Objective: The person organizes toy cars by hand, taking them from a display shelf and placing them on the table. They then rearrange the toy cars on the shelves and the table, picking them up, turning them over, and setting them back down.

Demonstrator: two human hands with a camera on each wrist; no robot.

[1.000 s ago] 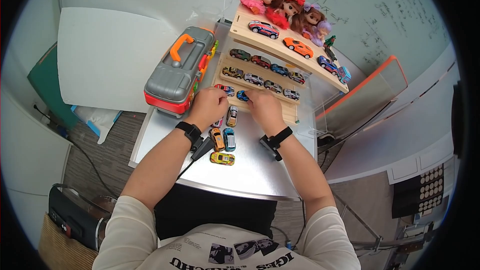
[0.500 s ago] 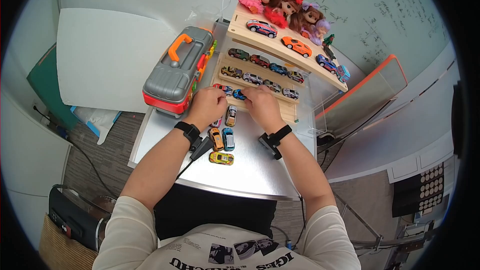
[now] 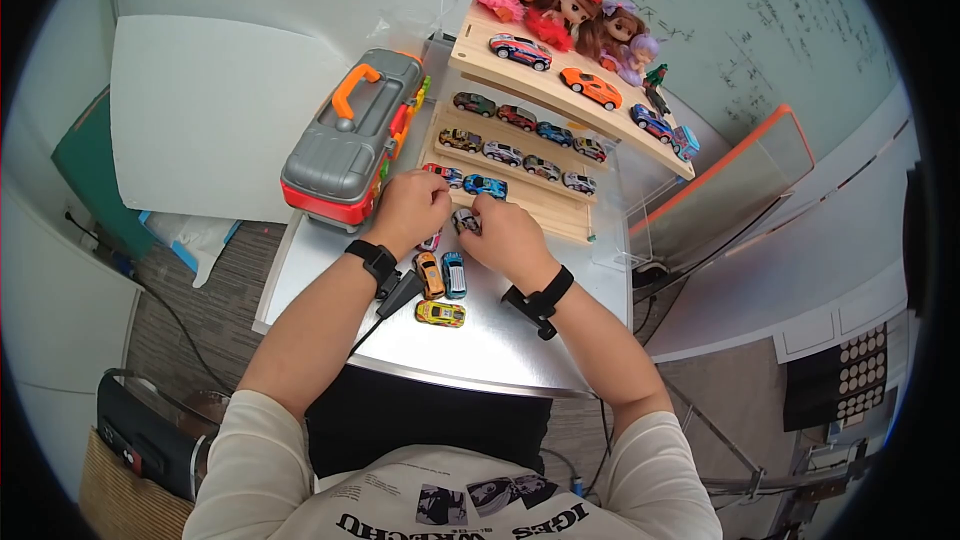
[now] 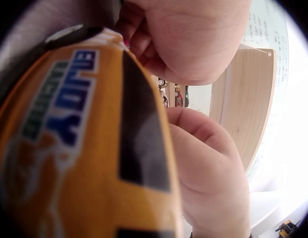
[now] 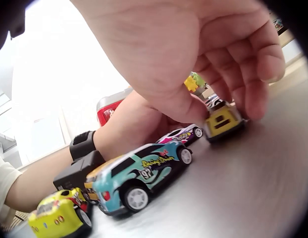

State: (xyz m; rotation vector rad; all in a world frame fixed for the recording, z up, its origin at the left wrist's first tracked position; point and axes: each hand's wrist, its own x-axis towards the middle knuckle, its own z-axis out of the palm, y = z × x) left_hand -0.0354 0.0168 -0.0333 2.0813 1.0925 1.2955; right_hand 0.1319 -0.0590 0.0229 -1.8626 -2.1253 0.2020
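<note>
In the head view my right hand (image 3: pixel 510 240) is over the table just in front of the tiered rack. Its thumb and fingers pinch a small silver-and-yellow toy car (image 5: pixel 223 124), whose yellow end shows in the right wrist view. My left hand (image 3: pixel 412 208) rests nearby with loosely curled fingers, beside a white-and-pink toy car (image 5: pixel 181 134); no held thing shows in it. On the lowest tier of the wooden rack (image 3: pixel 540 217) stand a blue toy car (image 3: pixel 486 186) and a red one (image 3: pixel 443 176) just beyond my left hand.
Nearer me on the metal table lie an orange car (image 3: pixel 429 276), a teal car (image 3: pixel 454 275) and a yellow car (image 3: pixel 440 314). Several cars fill the upper tiers. A grey-and-red toolbox (image 3: pixel 350 140) stands left; a raised wooden shelf (image 3: pixel 560 85) holds dolls and cars.
My right hand has let go of the blue car on the lowest tier and come back toward me to the silver-and-yellow car. The left hand has stayed nearly still.
</note>
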